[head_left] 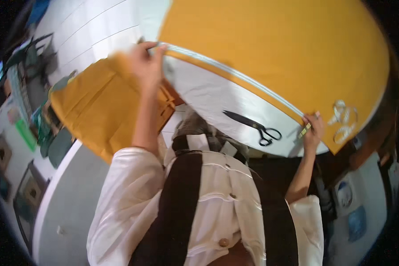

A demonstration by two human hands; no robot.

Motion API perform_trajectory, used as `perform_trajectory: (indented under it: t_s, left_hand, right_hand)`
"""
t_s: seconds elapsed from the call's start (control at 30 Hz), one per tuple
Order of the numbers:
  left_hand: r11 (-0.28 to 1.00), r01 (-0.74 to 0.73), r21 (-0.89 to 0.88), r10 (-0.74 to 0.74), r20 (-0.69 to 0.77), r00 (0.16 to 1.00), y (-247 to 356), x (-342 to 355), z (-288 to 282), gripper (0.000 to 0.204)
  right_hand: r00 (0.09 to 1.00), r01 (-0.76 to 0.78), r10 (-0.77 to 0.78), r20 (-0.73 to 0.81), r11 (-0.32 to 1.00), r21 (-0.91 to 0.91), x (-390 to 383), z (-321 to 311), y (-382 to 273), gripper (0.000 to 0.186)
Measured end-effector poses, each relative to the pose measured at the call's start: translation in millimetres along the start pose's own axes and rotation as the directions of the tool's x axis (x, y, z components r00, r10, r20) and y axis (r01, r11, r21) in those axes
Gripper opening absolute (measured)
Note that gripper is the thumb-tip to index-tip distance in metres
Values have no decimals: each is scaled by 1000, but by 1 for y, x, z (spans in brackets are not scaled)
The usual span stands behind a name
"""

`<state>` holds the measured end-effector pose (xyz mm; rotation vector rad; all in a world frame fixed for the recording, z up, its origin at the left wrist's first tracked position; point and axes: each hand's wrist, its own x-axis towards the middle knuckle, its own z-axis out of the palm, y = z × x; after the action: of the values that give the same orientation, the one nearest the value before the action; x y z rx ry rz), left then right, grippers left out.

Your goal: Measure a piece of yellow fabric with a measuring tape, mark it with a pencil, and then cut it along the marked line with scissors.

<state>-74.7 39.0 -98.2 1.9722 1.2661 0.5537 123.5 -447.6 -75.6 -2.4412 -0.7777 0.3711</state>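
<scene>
A long white, striped ruler-like strip [230, 71] lies diagonally along the near edge of mustard-yellow fabric [270, 31] on a white tabletop [199, 88]. My left hand [148, 64], slightly blurred, grips the strip and fabric edge at the upper left end. My right hand [314, 126] grips the strip's lower right end, with a small yellow piece [305, 130] at its fingers. Black-handled scissors [252, 126] lie on the white surface between my hands, blades pointing left. A loosely coiled white measuring tape [339, 113] rests on the fabric beside my right hand.
More mustard fabric [86, 104] is heaped left of the table, beside my left forearm. A pale ledge [66, 190] is at lower left. Green chairs [55, 146] and assorted items line the far left over a tiled floor [80, 22]. Dark furniture [363, 150] stands at right.
</scene>
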Motion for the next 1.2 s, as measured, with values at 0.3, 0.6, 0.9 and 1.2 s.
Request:
perform_trajectory:
  t_s: [0.3, 0.6, 0.9, 1.2]
  left_hand:
    - [994, 109, -6, -108, 39, 993, 0, 2, -1, 27]
    - [994, 107, 27, -109, 94, 990, -5, 8, -4, 28]
    - [992, 102, 78, -111, 115, 987, 1, 12, -5, 19]
    - [760, -529, 377, 433, 315, 845, 45, -11, 7, 13]
  right_hand:
    - [996, -29, 34, -81, 998, 61, 8, 9, -13, 10]
    - [996, 0, 2, -87, 1000, 27, 4, 12, -4, 12]
    - [985, 70, -62, -163, 997, 43, 8, 14, -9, 13]
    - [977, 86, -74, -200, 995, 49, 11, 18, -12, 12]
